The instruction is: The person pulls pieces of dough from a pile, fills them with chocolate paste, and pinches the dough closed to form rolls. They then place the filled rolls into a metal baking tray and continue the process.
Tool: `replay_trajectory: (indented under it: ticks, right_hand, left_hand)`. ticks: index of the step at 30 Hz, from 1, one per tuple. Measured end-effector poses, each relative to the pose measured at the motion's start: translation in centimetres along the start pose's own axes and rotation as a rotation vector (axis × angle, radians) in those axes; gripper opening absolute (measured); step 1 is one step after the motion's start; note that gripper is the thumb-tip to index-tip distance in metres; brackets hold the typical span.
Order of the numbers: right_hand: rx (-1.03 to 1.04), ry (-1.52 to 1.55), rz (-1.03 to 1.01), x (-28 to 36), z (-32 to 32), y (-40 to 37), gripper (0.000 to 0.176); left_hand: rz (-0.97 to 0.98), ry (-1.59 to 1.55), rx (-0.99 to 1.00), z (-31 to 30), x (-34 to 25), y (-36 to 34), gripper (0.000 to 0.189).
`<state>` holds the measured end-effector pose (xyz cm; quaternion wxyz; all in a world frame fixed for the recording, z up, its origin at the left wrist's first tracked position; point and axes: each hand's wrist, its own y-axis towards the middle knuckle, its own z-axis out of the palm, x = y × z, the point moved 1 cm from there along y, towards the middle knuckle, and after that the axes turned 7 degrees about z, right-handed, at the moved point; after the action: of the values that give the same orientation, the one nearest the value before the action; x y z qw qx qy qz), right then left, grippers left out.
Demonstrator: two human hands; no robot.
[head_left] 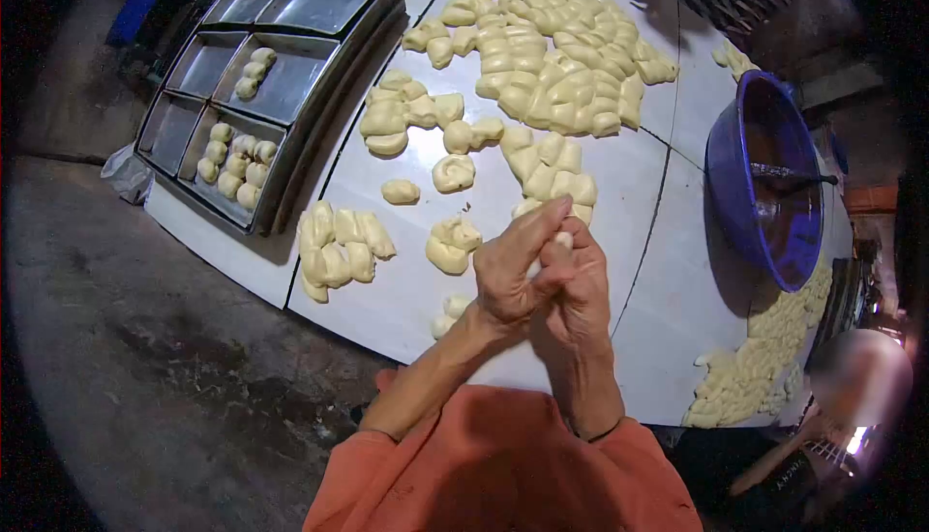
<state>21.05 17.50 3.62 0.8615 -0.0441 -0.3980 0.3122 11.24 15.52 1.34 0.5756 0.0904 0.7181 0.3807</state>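
In front of my chest my left hand (511,266) and my right hand (584,285) are pressed together with curled fingers. A bit of pale dough (564,239) shows between them; the rest of it is hidden by my fingers. Just beyond lies a strip of joined dough pieces (550,169) on the white table. To the left of my hands sit a lump of dough (452,245) and a rounded one (453,173). A few small pieces (450,315) lie partly hidden beside my left wrist.
A large dough mass (561,53) covers the table's far part. Divided metal trays (308,63), two compartments holding dough balls (237,166), stand at left. On the right is a blue basin (728,160) with dark contents; more dough (745,372) and another person (798,455) are beyond.
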Motion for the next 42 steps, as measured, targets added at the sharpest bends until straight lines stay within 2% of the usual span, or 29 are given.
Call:
replay_trajectory:
  ticks: [1, 4, 7, 8, 11, 12, 14, 16, 17, 18, 19, 21, 22, 25, 29, 30, 32, 34, 37, 38, 42]
  right_hand:
    - [0.014, 0.109, 0.036, 0.7, 0.2, -0.1, 0.024]
    - [-0.006, 0.123, 0.060, 3.0, 0.5, 0.1, 0.023]
    - [0.040, 0.125, 0.044, 4.1, -0.6, 0.1, 0.026]
    - [0.113, 0.132, 0.022, 4.7, -1.3, 0.2, 0.031]
    - [0.028, -0.024, -0.062, 9.1, -4.2, -0.4, 0.034]
    - [-0.113, -0.107, -0.213, 11.3, -5.3, -0.3, 0.037]
    - [-0.241, -0.262, -0.473, 16.5, -8.3, -0.1, 0.029]
    - [-0.429, -0.587, -0.661, 22.7, -12.3, -0.1, 0.022]
    - [-0.541, -0.733, -0.683, 25.5, -14.1, 0.0, 0.022]
    - [-0.663, -0.908, -0.656, 27.8, -14.8, 0.5, 0.022]
    - [-0.671, -1.020, -0.545, 29.3, -16.0, 1.1, 0.023]
    - [-0.673, -1.237, -0.312, 31.9, -19.9, 2.9, 0.025]
    - [-0.596, -1.480, -0.300, 32.9, -23.7, 4.3, 0.027]
    - [-0.439, -1.695, -0.041, 32.7, -28.2, 7.0, 0.028]
    - [0.097, -1.570, 0.102, 31.6, -33.9, 8.6, 0.032]
    - [-0.259, -1.541, 0.280, 31.3, -30.0, 8.1, 0.039]
    - [-0.295, -1.503, 0.269, 31.6, -32.9, 8.6, 0.039]
    - [-0.257, -1.580, 0.241, 31.0, -32.1, 7.9, 0.032]
    - [-0.381, -1.468, 0.241, 31.5, -30.4, 7.0, 0.025]
    - [-0.390, -1.289, 0.178, 32.0, -29.8, 6.5, 0.018]
    - [-0.369, -0.445, -0.128, 31.1, -21.1, 2.9, 0.011]
  left_hand:
    - [0.052, -0.030, -0.049, 0.7, 0.6, -0.2, 0.089]
    - [-0.175, -0.237, -0.117, 2.8, 0.2, -0.5, 0.093]
    - [-0.392, -0.390, 0.016, 3.6, 0.3, -1.4, 0.095]
    - [-0.424, -0.416, 0.063, 3.7, 0.4, -1.4, 0.095]
    - [-0.553, -0.400, 0.236, 2.9, -1.2, -0.1, 0.089]
    - [-0.606, -0.351, 0.330, 1.9, -1.8, 0.2, 0.081]
    - [-0.739, -0.251, 0.448, -0.6, -2.1, 0.0, 0.063]
    - [-0.862, -0.189, 0.421, -2.6, -2.3, 0.5, 0.048]
    - [-0.903, -0.175, 0.371, -3.5, -2.4, 1.0, 0.042]
    - [-0.889, -0.192, 0.297, -4.0, -1.9, 0.9, 0.040]
    - [-0.874, -0.207, 0.221, -4.7, -1.6, 0.5, 0.038]
    - [-0.886, -0.115, 0.228, -5.5, -1.3, 0.5, 0.037]
    - [-0.920, -0.106, 0.226, -5.7, -1.4, 0.5, 0.037]
    - [-0.965, -0.125, 0.244, -5.2, -1.5, 0.3, 0.037]
    - [-0.912, -0.046, 0.398, -4.5, -2.2, 0.9, 0.037]
    - [-0.908, -0.021, 0.443, -4.6, -2.2, 0.9, 0.037]
    - [-0.918, -0.026, 0.434, -4.8, -2.1, 0.8, 0.037]
    - [-0.970, -0.064, 0.384, -4.8, -2.4, 0.7, 0.037]
    - [-0.946, -0.090, 0.385, -5.3, -2.2, 0.3, 0.037]
    - [-0.929, -0.076, 0.390, -5.4, -2.3, 0.4, 0.037]
    - [-0.883, -0.106, 0.409, -5.3, -2.2, 0.5, 0.036]
